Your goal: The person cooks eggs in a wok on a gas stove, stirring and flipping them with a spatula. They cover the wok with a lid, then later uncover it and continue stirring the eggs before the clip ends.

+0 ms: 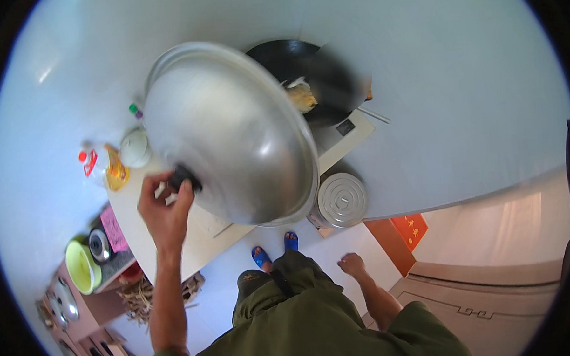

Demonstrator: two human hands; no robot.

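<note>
My left hand (166, 207) grips the black knob (185, 177) of a large domed metal lid (230, 132). The lid is held up and tilted, over the counter and to the left of a black wok (284, 58). Pale yellow-brown food (302, 97) lies in the wok, partly covered from view by the lid's rim and by a blurred grey haze. Low at my side hangs my right hand (352, 265), its fingers curled with nothing visible in them.
A lidded metal canister (342, 201) stands near the wok. An oil bottle (115, 170) and a pale green lidded bowl (135, 148) are at the counter's left. Farther left are a green basin (83, 269) and a bundle of firewood (140, 299) below. A door (472, 303) is at right.
</note>
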